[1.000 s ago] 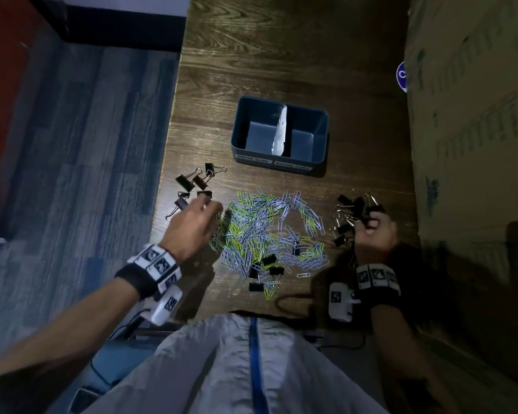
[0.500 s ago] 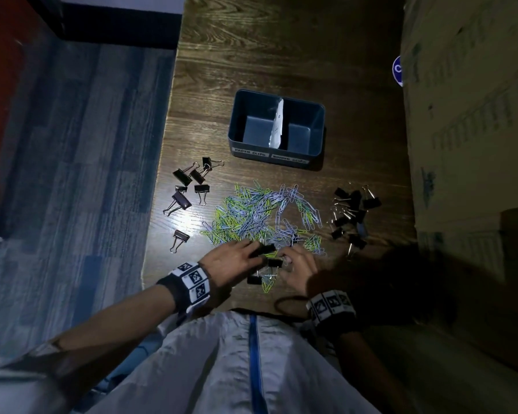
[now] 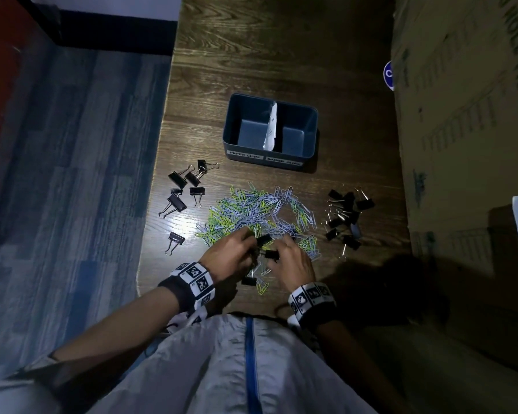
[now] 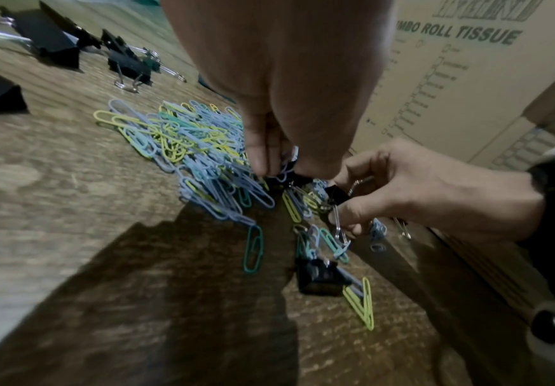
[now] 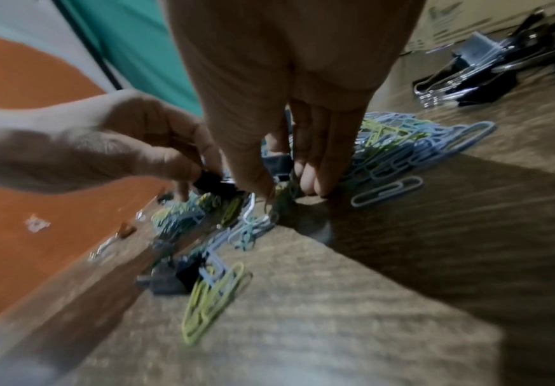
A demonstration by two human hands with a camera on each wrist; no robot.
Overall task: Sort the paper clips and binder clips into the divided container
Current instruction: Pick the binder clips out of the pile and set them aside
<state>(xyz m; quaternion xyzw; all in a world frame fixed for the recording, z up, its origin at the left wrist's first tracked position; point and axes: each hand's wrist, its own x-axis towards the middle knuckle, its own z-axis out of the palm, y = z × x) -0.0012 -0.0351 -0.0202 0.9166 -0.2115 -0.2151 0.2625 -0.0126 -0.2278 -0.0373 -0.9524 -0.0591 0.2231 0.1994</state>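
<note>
**A:** Both hands in at the near edge of the paper clips [image 3: 256, 215] now, a second ago out wide at the two side groups. Same view, clearly shifted inward.

**B:** Yep. Left hand [image 3: 228, 258] pinching a black binder clip [image 3: 263, 239] out of the tangle, fingertips curled onto it. Right hand [image 3: 293, 264] clamped on another binder clip [image 4: 337, 196], thumb and finger around the body, wire handle dangling below.

**A:** Makes sense as a grip. Pinching high probably to lift the black ones free without dragging coloured wire along.

**B:** Not fully working though. From the left wrist view, a couple of paper clips hanging off that handle.

**A:** Rest of the binder clips parked in side piles, left group [image 3: 186, 186] and right group [image 3: 346, 218], probably pre-sorting before anything goes in.

**B:** And one more stray binder clip [image 3: 248, 280] nearest the body, beside some yellow paper clips.

**A:** Divided container [image 3: 231, 127] sitting beyond the pile, well apart from both hands. Both halves bare so far, white divider [image 3: 271, 127] up the middle, labels on the front.

**B:** So early days. Snagging probably the main risk.
</note>
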